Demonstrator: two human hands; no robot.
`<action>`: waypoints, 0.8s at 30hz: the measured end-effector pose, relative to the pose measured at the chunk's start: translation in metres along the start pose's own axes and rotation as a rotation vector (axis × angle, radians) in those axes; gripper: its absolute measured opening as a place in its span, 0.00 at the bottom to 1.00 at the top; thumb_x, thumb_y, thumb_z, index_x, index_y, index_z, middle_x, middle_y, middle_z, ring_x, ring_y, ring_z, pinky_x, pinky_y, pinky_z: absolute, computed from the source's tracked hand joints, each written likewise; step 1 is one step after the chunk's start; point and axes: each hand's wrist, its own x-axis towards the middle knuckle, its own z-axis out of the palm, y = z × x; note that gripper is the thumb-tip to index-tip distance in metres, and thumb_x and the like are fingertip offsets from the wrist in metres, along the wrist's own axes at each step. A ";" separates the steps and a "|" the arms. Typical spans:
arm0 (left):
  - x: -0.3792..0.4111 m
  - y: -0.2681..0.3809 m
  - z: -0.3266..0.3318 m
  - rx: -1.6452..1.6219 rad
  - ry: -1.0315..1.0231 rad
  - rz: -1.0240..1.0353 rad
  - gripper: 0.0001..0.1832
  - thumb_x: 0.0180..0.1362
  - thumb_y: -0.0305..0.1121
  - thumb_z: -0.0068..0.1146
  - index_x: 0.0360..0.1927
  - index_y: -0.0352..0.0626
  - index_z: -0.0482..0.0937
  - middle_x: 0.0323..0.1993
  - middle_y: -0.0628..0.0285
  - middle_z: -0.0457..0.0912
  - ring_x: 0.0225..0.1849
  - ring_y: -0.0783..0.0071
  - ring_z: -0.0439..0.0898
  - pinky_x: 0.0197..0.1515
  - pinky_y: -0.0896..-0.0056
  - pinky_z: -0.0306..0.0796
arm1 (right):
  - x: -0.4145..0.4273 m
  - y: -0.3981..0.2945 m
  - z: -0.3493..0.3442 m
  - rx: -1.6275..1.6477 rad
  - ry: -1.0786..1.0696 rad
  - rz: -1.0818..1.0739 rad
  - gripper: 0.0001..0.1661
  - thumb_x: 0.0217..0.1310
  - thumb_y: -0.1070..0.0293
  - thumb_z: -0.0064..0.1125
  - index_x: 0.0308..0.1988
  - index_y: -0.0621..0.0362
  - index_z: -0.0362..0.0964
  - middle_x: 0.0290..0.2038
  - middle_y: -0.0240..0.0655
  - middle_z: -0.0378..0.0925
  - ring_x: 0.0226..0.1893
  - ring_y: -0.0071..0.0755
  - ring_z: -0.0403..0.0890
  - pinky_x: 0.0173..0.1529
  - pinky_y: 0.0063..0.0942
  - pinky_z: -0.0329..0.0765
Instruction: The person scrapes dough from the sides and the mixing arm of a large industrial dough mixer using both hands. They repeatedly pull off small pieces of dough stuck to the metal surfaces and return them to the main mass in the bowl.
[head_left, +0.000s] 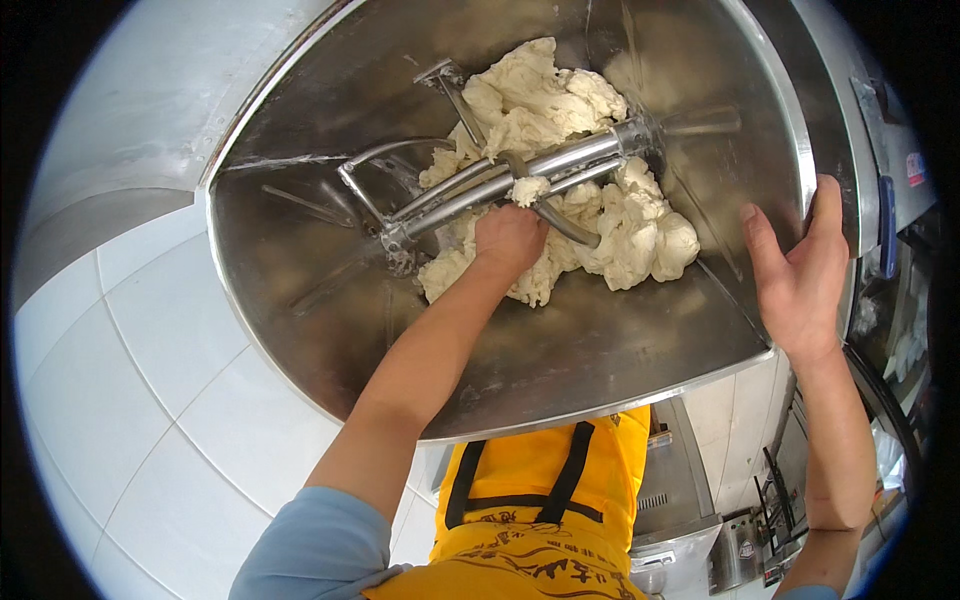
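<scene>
My left hand (513, 238) reaches down into a dough mixer's metal bowl (525, 375), among pale dough. Its fingers are curled and mostly hidden, so what they hold is unclear. Just beyond the knuckles a small dough clump (529, 190) clings to the agitator shaft (559, 160) and a curved mixing arm (574, 229). One rough dough mass (536, 90) lies behind the shaft, and another dough mass (637, 225) lies in front and to the right. At the bowl's right side my right hand (802, 277) grips the rim, thumb inside and fingers over the edge.
Angled beater arms (364, 191) stick out from the shaft's left end. The mixer's housing (829, 112) stands at the right. White floor tiles (180, 360) show at the left. Below the bowl are my yellow apron (525, 480), which bears writing, and a steel appliance (671, 480).
</scene>
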 end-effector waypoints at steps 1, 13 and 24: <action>-0.002 -0.001 0.001 -0.016 0.024 -0.049 0.24 0.66 0.54 0.51 0.40 0.41 0.84 0.38 0.48 0.87 0.44 0.51 0.86 0.47 0.51 0.78 | 0.000 0.000 0.000 -0.001 -0.005 -0.004 0.18 0.58 0.71 0.64 0.44 0.66 0.65 0.35 0.50 0.80 0.35 0.44 0.82 0.44 0.34 0.77; -0.007 -0.043 0.007 -0.359 0.733 -0.085 0.24 0.54 0.44 0.69 0.53 0.47 0.80 0.45 0.55 0.82 0.44 0.53 0.83 0.41 0.53 0.78 | -0.001 0.002 0.002 0.026 -0.004 0.015 0.18 0.60 0.73 0.65 0.45 0.67 0.65 0.35 0.48 0.79 0.35 0.33 0.77 0.44 0.31 0.75; 0.011 -0.060 0.018 -0.304 0.775 0.021 0.36 0.44 0.43 0.76 0.60 0.54 0.79 0.40 0.63 0.80 0.36 0.59 0.83 0.36 0.58 0.78 | -0.005 0.015 -0.001 0.094 -0.091 0.126 0.23 0.65 0.73 0.63 0.55 0.69 0.65 0.48 0.42 0.77 0.48 0.31 0.76 0.55 0.26 0.72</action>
